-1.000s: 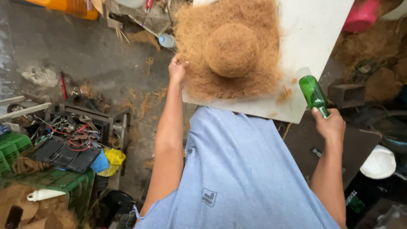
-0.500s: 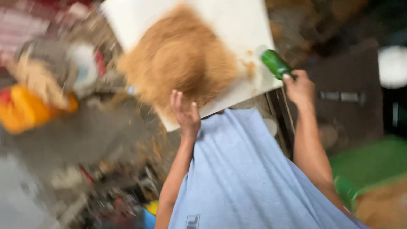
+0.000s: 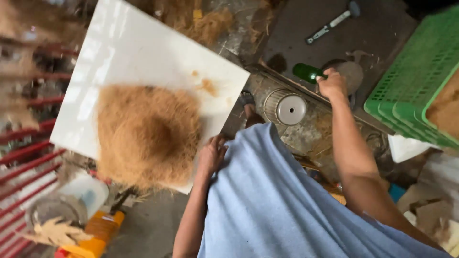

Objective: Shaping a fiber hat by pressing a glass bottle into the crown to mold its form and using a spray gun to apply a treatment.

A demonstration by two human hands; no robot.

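The right hand (image 3: 332, 85) is wrapped round a green bottle (image 3: 308, 72), its long axis running away to that hand's left; the left hand (image 3: 212, 155) grips the near edge of the white board (image 3: 143, 48), the brown fibre mound (image 3: 148, 134) lying just beyond its fingers, well apart from the bottle.

The left hand (image 3: 210, 156) grips the near edge of a white board (image 3: 143, 52) carrying a mound of brown fibre (image 3: 148, 134). The right hand (image 3: 332, 85) holds a green bottle (image 3: 308, 72) out over the cluttered floor, near stacked green crates (image 3: 411, 86).
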